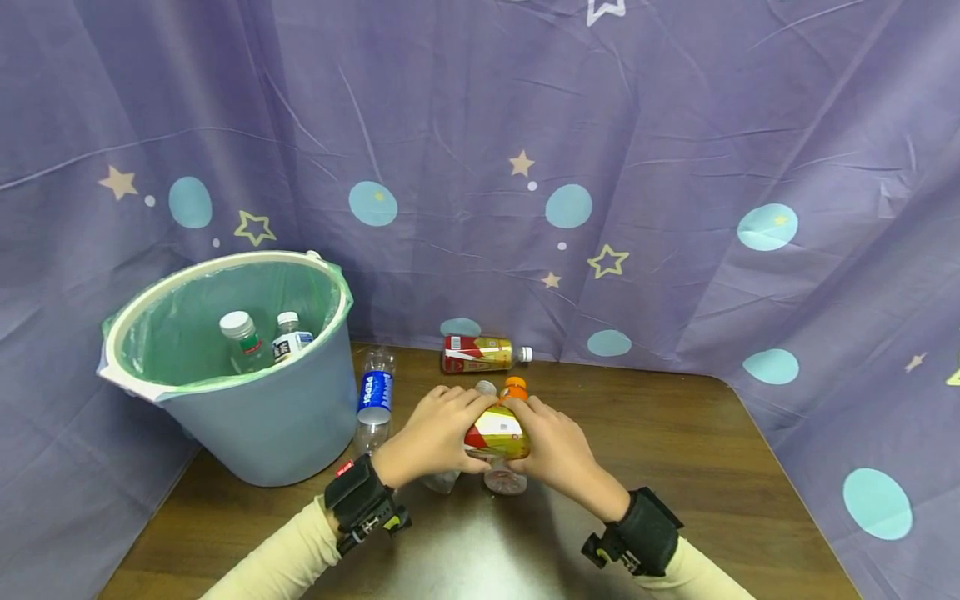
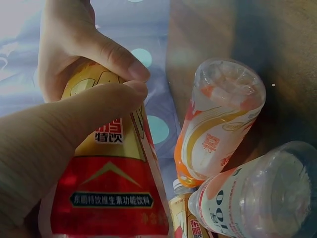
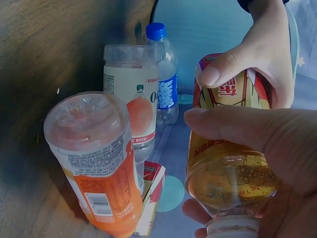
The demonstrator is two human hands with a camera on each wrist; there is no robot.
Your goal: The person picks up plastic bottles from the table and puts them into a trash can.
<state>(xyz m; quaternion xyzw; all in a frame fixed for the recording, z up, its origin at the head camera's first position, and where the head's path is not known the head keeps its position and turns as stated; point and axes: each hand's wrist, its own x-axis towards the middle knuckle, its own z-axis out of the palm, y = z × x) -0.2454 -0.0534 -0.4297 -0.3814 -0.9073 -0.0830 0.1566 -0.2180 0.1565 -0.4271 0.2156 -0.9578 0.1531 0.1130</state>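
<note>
Both hands hold one red-and-gold drink bottle [image 1: 497, 432] sideways above the table. My left hand [image 1: 438, 433] grips its red end, thumb across the label [image 2: 110, 186]. My right hand [image 1: 558, 448] grips the other end, near the white cap [image 3: 233, 227]; amber liquid shows inside. Just beyond and below the hands stand an orange-capped bottle [image 1: 515, 386] with an orange label [image 3: 101, 186] and a clear bottle [image 3: 131, 94] with a peach on its label. In the head view the hands partly hide these two.
A grey-blue bucket [image 1: 262, 433] lined with a green bag stands at the left, with two bottles [image 1: 247, 343] inside. Beside it is a blue-labelled Pepsi bottle [image 1: 375, 392]. Another red-and-gold bottle [image 1: 480, 354] lies at the wooden table's [image 1: 675, 450] back edge, before a purple curtain [image 1: 465, 125].
</note>
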